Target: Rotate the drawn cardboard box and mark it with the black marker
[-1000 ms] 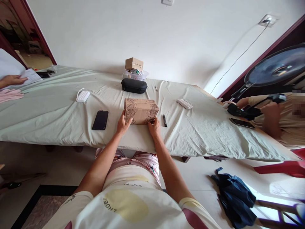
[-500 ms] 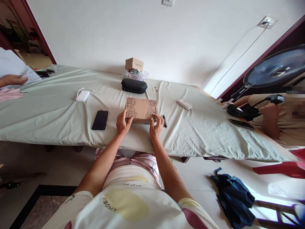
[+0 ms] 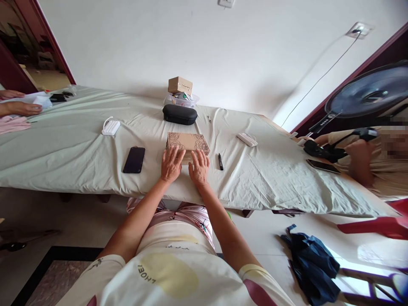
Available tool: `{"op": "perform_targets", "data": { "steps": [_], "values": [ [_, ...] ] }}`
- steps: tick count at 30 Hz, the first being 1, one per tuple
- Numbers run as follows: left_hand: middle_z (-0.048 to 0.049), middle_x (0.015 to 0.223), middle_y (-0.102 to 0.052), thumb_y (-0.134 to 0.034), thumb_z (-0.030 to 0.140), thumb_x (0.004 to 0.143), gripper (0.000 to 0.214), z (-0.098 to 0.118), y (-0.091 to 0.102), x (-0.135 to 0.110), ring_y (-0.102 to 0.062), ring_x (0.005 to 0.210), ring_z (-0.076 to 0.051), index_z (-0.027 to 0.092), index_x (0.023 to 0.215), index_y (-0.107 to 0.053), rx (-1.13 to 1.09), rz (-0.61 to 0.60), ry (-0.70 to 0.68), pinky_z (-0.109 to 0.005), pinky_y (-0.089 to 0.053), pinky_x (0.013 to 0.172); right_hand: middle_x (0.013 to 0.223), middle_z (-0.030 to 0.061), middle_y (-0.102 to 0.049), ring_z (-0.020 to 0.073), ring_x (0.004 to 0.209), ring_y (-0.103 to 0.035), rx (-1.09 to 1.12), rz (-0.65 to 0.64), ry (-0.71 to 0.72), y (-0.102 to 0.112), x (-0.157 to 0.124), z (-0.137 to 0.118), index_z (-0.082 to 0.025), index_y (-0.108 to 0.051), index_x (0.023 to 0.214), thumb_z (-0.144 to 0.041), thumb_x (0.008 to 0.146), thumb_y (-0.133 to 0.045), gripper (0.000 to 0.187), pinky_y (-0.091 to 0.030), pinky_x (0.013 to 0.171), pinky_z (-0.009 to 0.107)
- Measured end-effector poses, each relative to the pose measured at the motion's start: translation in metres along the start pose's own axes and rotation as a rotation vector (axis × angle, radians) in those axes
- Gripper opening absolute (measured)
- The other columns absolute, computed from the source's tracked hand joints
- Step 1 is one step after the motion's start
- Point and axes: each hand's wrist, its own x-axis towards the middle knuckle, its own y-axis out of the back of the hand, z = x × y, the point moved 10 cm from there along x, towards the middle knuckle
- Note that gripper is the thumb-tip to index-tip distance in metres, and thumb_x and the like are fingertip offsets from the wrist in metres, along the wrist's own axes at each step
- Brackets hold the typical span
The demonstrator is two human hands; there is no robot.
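A brown cardboard box (image 3: 187, 140) with dark scribbled patterns lies on the cloth-covered table in front of me. My left hand (image 3: 172, 165) rests at the left part of its near edge, fingers stretched forward over the front of the lid. At the right part of the same edge lies my right hand (image 3: 199, 166), its fingers also extended and slightly spread. The palms partly hide the box's front face. Just right of the box is a black marker (image 3: 220, 162); a dark smartphone (image 3: 134, 160) lies to the left.
Behind the box sit a black zip case (image 3: 180, 114) and a plastic bin (image 3: 181, 100) with a small carton (image 3: 180, 85) on it. White power banks (image 3: 111, 127) lie on both sides. Another person's hands (image 3: 24, 108) hold paper at left; someone sits at right near a fan (image 3: 371, 95).
Both hands have shifted from the box's side corners inward along its near edge, and their fingers have straightened. At left, the other person's paper has come down lower.
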Motion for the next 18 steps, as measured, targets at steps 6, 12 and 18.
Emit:
{"op": "perform_targets", "data": {
  "steps": [6,12,18],
  "values": [
    [-0.0137,0.164,-0.045,-0.043,0.021,0.098,0.061,0.013,-0.011,-0.001,-0.032,0.158,-0.028,0.019,0.159,-0.043,0.035,-0.084,-0.111,-0.056,-0.014,0.132,0.161,0.0112,-0.05,0.0271,0.154,-0.037,0.007,-0.166,0.082,-0.019,0.002,-0.02,-0.021,-0.045,0.157,-0.033,0.104,-0.042,0.054,-0.019,0.129,0.05],
    [-0.0137,0.162,-0.047,-0.043,0.016,0.098,0.06,0.01,-0.006,0.0,-0.035,0.157,-0.028,0.021,0.158,-0.046,0.013,-0.055,-0.126,-0.057,-0.015,0.131,0.159,0.0147,-0.05,0.0284,0.152,-0.039,0.049,-0.029,-0.105,-0.004,0.001,0.02,-0.02,-0.046,0.155,-0.029,0.103,-0.043,0.053,-0.024,0.126,0.054],
    [-0.0147,0.162,-0.048,-0.044,0.013,0.095,0.06,0.009,-0.007,0.001,-0.037,0.156,-0.029,0.02,0.154,-0.049,-0.014,-0.051,-0.132,-0.058,-0.019,0.129,0.155,0.0176,-0.049,0.0284,0.146,-0.045,0.171,0.159,-0.25,0.003,-0.006,0.055,-0.02,-0.046,0.152,-0.025,0.1,-0.043,0.052,-0.038,0.121,0.055]
  ]
}}
